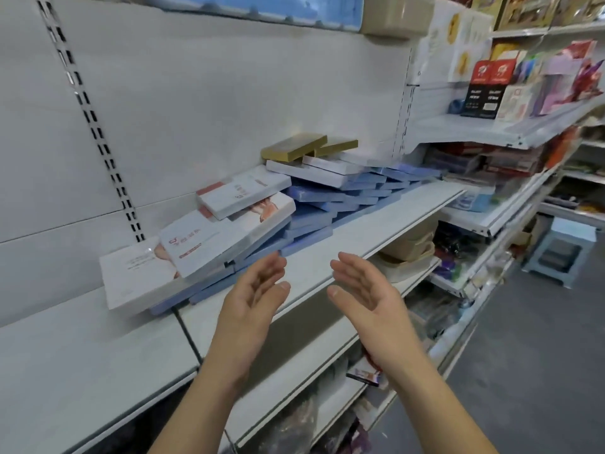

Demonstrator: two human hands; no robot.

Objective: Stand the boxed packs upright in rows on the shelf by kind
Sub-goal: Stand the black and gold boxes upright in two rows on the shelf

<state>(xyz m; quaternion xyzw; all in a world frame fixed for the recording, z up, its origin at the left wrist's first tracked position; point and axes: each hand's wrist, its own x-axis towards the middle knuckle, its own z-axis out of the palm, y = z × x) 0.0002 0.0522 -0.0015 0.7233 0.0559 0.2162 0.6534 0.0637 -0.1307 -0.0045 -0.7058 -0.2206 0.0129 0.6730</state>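
Observation:
A jumbled heap of flat boxed packs lies on the white shelf [376, 221]. White packs with red print [209, 244] lean at the left end. Blue packs [327, 204] lie fanned out through the middle and back. Two gold packs [294, 147] rest on top of white ones [311, 170] toward the rear. My left hand [258, 290] and my right hand [363, 286] hover in front of the shelf edge, palms facing each other, fingers relaxed, holding nothing. The left fingertips are close to the nearest blue packs without touching them.
The white shelf extends bare to the left [82, 348]. Lower shelves hold goods, with a beige basket [412, 244] just under the right hand. More stocked shelves [491, 93] run to the right. A pale blue stool [563, 253] stands in the aisle.

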